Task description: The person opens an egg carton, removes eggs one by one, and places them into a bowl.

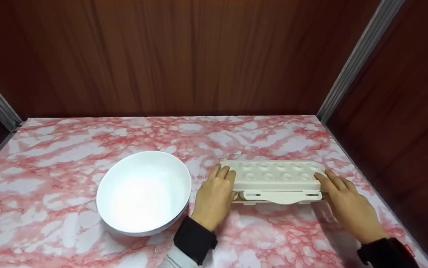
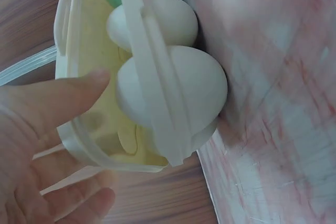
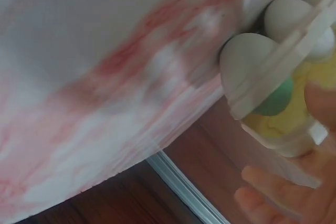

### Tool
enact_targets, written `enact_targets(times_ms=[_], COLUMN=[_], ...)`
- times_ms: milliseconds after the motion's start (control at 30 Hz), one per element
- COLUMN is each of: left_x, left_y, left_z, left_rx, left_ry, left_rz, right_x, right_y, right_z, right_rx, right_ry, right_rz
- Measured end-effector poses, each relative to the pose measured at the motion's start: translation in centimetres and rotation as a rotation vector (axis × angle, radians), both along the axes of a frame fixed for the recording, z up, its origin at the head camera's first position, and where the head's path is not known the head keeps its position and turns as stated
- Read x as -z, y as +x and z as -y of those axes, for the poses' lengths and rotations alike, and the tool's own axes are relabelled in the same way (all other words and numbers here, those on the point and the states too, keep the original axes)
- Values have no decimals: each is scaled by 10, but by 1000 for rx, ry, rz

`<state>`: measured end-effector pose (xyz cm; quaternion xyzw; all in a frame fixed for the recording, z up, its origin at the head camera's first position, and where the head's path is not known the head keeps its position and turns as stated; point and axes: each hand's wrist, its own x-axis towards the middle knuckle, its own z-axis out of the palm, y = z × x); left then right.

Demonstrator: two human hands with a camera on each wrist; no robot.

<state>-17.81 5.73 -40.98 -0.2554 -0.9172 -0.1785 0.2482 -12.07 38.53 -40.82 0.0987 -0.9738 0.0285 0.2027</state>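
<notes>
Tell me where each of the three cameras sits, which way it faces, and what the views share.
Head: worn on the head, looking forward and down at the marble tabletop, the white bowl and the closed egg box; both hands, left hand and right hand, and dark cuffs show.
Left wrist: close at the box's left end; eggs inside, left fingers showing.
Right wrist: close at the box's right end; right fingertips showing.
Shared: all three show the egg box on the marble top.

Layout on pink-veined marble tabletop (image 1: 69, 149)

Round white bowl (image 1: 144, 191) sits at 9 o'clock of closed cream plastic egg box (image 1: 275, 175); left hand (image 1: 216, 197) at the box's 9 o'clock end, right hand (image 1: 348, 206) at its 3 o'clock end.
</notes>
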Motion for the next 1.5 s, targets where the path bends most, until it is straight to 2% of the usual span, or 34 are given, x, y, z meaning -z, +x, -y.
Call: enact_targets(times_ms=[200,333,467,567,700,800,967,1067,1300,1500], left_x=[-3,-4,-8,-14,-21,-27,-31,-31,-30,-32], left_y=[-2,-3,-5,-9,-13,-16,-25,-30,-33,-37], left_z=[-2,-3,-5,-7,-8,-6,-6,-7,-7,-13], left_rx=[35,12,-26,-32,-30,-65,-152,-174,-176,-128], left_ry=[109,123,115,165,287,405,607,677,753,723], left_rz=[-10,-37,-75,-47,30,88,159,155,98,128], right_x=[-1,-1,-3,-7,-14,-17,-23,-29,-39,-47], right_y=[-7,-12,-20,-27,-35,-44,-55,-60,-75,-94], right_z=[-4,-6,-5,-4,-1,2,2,-3,-9,-15], right_rx=[-33,-70,-111,-125,-120,-126,-102,-81,-79,-102], right_ry=[-45,-77,-106,-142,-189,-206,-259,-298,-357,-426], right_rz=[-65,-87,-155,-215,-254,-263,-253,-221,-122,-87])
